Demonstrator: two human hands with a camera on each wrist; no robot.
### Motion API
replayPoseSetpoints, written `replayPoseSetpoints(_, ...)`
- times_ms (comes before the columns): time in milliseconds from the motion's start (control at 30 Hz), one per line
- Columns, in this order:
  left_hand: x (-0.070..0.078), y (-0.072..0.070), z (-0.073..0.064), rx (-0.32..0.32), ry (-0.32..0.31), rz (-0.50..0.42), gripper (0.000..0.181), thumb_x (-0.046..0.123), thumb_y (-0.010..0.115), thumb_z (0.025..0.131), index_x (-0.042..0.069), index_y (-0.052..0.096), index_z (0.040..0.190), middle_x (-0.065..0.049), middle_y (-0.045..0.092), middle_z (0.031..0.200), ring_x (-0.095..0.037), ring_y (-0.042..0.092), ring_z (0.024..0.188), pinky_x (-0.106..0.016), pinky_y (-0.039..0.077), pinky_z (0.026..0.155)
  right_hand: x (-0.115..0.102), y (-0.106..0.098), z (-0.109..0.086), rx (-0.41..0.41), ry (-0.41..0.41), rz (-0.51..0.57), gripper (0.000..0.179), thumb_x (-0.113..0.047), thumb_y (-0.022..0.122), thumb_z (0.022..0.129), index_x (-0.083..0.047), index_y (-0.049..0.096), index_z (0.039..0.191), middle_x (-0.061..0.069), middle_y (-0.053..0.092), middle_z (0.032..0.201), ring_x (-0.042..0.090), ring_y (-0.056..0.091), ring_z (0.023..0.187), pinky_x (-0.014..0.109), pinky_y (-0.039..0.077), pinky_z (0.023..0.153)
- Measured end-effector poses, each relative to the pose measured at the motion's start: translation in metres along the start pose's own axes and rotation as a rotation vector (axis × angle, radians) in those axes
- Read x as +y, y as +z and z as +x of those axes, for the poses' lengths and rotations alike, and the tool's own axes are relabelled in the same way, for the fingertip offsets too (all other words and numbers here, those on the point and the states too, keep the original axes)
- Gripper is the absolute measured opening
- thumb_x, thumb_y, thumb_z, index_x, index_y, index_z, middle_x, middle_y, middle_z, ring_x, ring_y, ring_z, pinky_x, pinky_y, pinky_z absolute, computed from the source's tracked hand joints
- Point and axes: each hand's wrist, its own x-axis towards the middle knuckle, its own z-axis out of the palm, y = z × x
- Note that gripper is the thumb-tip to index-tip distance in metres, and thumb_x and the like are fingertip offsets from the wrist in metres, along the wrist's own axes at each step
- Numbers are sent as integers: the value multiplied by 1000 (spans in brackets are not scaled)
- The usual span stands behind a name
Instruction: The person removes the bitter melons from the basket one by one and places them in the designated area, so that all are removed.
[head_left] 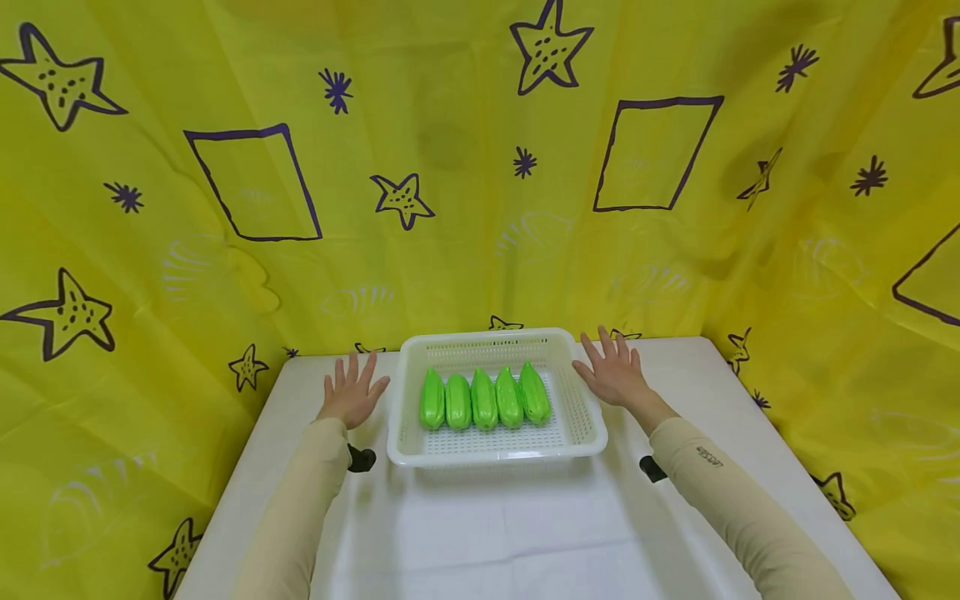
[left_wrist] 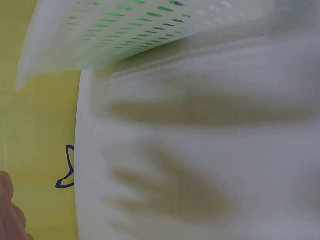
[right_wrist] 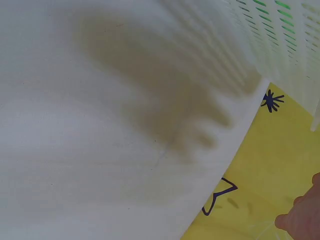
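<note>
A white perforated plastic basket (head_left: 495,458) stands on the table, with several bright green, ridged, elongated vegetables, perhaps bitter gourds (head_left: 483,400), side by side in it. To the left of the basket, my left hand (head_left: 352,396) hovers with fingers spread, holding nothing. On the other side my right hand (head_left: 615,375) is likewise spread, close to the basket's right rim and apparently not gripping it. In the left wrist view, fingertips (left_wrist: 10,215) show at the lower left. The right wrist view catches part of the fingers (right_wrist: 302,215) at the lower right.
A white-covered table (head_left: 495,533) carries the basket near its back edge. Yellow curtains (head_left: 465,267) printed with dark stars and frames hang behind and at both sides. Shadows of the hands fall on the white cover.
</note>
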Motion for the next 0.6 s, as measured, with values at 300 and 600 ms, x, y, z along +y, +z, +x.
replayPoseSetpoints(300,1,5,4,-115,75,-228,62,45,34,105,15,17,157,-28,-1,159,-50,-5,144,-69,4,110,-3,-1,-1,2,-3,17,67,-46,34,105,-7,17,156,27,0,159,54,-3,142,72,3,107)
replayPoseSetpoints(600,-3,9,3,-141,37,-363,63,48,51,99,24,30,154,-16,27,158,-46,30,139,-67,26,106,-5,-1,0,5,5,37,67,-46,33,105,-8,15,156,26,-1,160,54,-4,142,71,3,108)
